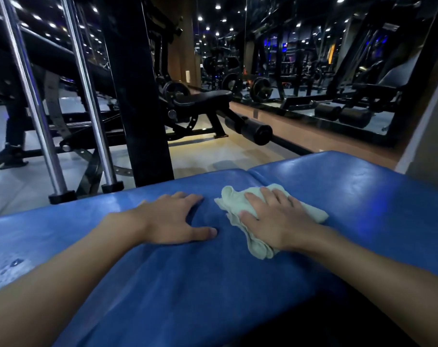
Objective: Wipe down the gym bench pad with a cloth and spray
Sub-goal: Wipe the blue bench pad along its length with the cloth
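The right hand (275,219) presses flat, fingers spread, on the bunched pale green cloth (234,199) mid blue bench pad (363,186), at 3 o'clock of the left hand (173,219), which rests open on bare vinyl. Bunched so, the cloth may skip the seam (253,174) at 12 o'clock and miss the droplets (8,266) at 9 o'clock.

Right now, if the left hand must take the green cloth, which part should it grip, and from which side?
Probably the bunched corner of the cloth that sticks out left of the right hand. The left hand rests on the blue pad beside it, so it could slide in from the left and pinch that raised fold; the rest is pressed under the palm.
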Action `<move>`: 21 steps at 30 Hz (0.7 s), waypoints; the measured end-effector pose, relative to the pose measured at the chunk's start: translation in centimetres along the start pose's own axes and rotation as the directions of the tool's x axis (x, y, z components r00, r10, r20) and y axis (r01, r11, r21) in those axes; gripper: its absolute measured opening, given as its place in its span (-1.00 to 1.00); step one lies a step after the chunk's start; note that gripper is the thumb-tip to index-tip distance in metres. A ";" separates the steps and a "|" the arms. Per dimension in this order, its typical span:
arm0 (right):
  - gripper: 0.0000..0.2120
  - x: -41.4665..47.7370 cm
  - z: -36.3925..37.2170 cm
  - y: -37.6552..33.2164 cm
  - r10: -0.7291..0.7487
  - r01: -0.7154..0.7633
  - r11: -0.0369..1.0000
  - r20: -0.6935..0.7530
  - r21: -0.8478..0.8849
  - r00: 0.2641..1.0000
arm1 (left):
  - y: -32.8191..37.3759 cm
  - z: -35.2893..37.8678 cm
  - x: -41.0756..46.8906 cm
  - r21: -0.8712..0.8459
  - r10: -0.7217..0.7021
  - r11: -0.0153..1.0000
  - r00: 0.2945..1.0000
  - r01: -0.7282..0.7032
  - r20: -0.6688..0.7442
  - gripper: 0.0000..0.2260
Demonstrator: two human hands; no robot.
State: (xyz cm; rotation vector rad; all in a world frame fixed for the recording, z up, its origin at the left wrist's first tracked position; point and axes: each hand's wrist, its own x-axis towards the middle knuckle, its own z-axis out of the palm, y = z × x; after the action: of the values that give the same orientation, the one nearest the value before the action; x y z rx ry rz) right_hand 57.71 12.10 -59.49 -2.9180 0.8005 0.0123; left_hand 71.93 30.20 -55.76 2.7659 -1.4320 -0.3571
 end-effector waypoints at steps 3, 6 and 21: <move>-0.40 4.9 0.1 -1.1 0.000 0.001 0.999 -0.038 0.040 0.999 | 0.0 0.5 -0.1 0.072 0.005 0.997 1.000 -0.005 -0.002 -0.12; -0.43 9.9 -0.2 -2.1 0.008 -0.006 0.999 -0.043 0.053 0.999 | 0.0 0.7 0.0 0.115 0.015 0.993 1.000 -0.014 -0.011 -0.11; -0.27 2.9 0.3 -0.8 -0.018 0.018 1.000 0.018 -0.025 1.000 | -0.1 0.9 -0.6 0.016 0.016 1.000 0.996 -0.015 -0.085 -0.16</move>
State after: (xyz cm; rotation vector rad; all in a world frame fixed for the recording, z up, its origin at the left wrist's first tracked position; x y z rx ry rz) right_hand 60.59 11.37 -59.83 -2.9446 0.7766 0.0466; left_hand 71.48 30.82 -56.52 2.7436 -1.4419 -0.2264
